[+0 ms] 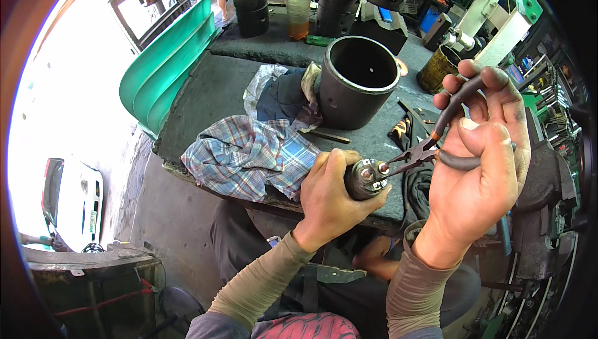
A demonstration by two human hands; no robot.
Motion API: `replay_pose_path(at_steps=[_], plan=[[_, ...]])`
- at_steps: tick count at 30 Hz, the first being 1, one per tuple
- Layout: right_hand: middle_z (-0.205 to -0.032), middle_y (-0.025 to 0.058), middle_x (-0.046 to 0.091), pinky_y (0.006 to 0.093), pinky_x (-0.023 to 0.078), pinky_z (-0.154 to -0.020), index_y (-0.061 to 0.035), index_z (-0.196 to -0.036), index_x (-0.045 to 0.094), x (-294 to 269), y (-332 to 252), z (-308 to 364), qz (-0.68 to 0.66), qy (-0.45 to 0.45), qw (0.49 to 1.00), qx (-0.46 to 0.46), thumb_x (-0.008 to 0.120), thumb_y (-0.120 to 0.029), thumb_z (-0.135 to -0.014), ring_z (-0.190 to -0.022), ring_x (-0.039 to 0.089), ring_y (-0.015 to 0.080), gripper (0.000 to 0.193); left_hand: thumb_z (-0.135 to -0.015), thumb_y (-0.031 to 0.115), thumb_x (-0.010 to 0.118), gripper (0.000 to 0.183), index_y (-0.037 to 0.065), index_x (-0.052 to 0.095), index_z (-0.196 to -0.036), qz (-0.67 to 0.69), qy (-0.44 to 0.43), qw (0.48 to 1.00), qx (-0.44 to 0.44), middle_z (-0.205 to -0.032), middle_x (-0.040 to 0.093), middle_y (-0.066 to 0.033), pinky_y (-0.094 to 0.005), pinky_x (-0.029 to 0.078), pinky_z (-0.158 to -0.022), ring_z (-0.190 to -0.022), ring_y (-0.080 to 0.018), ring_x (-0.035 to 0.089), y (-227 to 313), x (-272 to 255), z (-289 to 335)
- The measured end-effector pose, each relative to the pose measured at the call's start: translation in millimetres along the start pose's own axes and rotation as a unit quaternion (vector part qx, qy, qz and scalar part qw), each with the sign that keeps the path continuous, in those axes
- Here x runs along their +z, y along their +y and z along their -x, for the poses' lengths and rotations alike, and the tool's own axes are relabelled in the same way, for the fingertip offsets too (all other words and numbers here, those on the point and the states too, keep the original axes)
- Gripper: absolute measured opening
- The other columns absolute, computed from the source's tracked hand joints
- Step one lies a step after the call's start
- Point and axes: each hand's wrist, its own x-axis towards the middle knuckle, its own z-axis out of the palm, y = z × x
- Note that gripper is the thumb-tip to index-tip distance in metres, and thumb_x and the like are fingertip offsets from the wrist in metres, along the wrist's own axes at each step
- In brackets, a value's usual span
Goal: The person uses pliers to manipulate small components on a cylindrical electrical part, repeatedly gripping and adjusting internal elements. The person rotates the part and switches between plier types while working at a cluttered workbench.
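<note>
My left hand [333,189] is closed around a dark cylindrical part [356,184] with a pale end face and metal studs, its end tipped toward my right hand. My right hand [483,136] grips a pair of pliers [430,144] with dark-coated handles, the thumb and fingers spreading the handles apart. The plier jaws reach the studded end of the part; whether they pinch a stud I cannot tell. Just left of my left hand lies a crumpled blue plaid cloth [240,155]. Beyond it are a dark blue rag [280,96] and a large black metal cylinder [354,99].
The dark worktop [215,84] holds a capped bottle [298,6] of orange liquid, a black can of tools [250,6] and a rusty yellow tin [439,68]. Green corrugated sheet [165,68] stands along its left edge. Right of my arm is a heavy dark machine [539,183].
</note>
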Motion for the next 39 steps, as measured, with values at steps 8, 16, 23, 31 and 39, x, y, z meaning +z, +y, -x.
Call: replay_pose_path(at_steps=[8, 16, 23, 31, 39], plan=[[-0.135, 0.0322, 0.064, 0.0449, 0.055, -0.105, 0.0196, -0.142, 0.055, 16, 1, 8, 0.082, 0.015, 0.996, -0.024, 0.049, -0.003, -0.085, -0.121, 0.066, 0.0360, 0.062, -0.066, 0.027, 0.104, 0.063, 0.007, 0.064, -0.110, 0.007, -0.017, 0.999, -0.028, -0.101, 0.068, -0.0095, -0.0417, 0.056, -0.082, -0.094, -0.0313, 0.068, 3, -3, 0], [-0.140, 0.0352, 0.063, 0.0471, 0.056, -0.107, 0.0223, -0.145, 0.053, 13, 1, 6, 0.126, 0.003, 0.991, -0.045, 0.044, -0.004, -0.090, -0.129, 0.065, 0.0379, 0.061, -0.066, 0.029, 0.104, 0.063, 0.006, 0.064, -0.109, 0.003, -0.018, 1.000, -0.014, -0.102, 0.069, -0.0097, -0.0424, 0.057, -0.083, -0.095, -0.0318, 0.068, 0, -2, 0], [-0.141, 0.0348, 0.063, 0.0476, 0.055, -0.108, 0.0211, -0.145, 0.054, 12, 2, 4, 0.150, -0.001, 0.987, -0.057, 0.043, -0.002, -0.091, -0.129, 0.065, 0.0371, 0.059, -0.066, 0.030, 0.104, 0.065, 0.006, 0.064, -0.111, 0.003, -0.012, 1.000, -0.006, -0.101, 0.068, -0.0102, -0.0425, 0.057, -0.081, -0.093, -0.0320, 0.068, 0, -1, -1], [-0.123, 0.0189, 0.066, 0.0381, 0.052, -0.089, 0.0147, -0.136, 0.060, -2, 12, -6, 0.125, -0.048, 0.989, -0.070, 0.045, 0.003, -0.093, -0.104, 0.061, 0.0233, 0.046, -0.064, 0.030, 0.104, 0.068, 0.006, 0.063, -0.113, -0.003, -0.010, 1.000, -0.002, -0.103, 0.069, -0.0110, -0.0430, 0.057, -0.082, -0.094, -0.0329, 0.069, -1, -2, 0], [-0.113, 0.0126, 0.061, 0.0359, 0.046, -0.080, 0.0123, -0.131, 0.059, 22, 13, -4, 0.170, 0.021, 0.984, -0.047, 0.045, 0.005, -0.094, -0.096, 0.052, 0.0190, 0.041, -0.062, 0.030, 0.105, 0.067, 0.007, 0.065, -0.112, 0.001, 0.001, 1.000, -0.001, -0.103, 0.071, -0.0107, -0.0428, 0.058, -0.082, -0.094, -0.0330, 0.070, -1, 0, 1]])
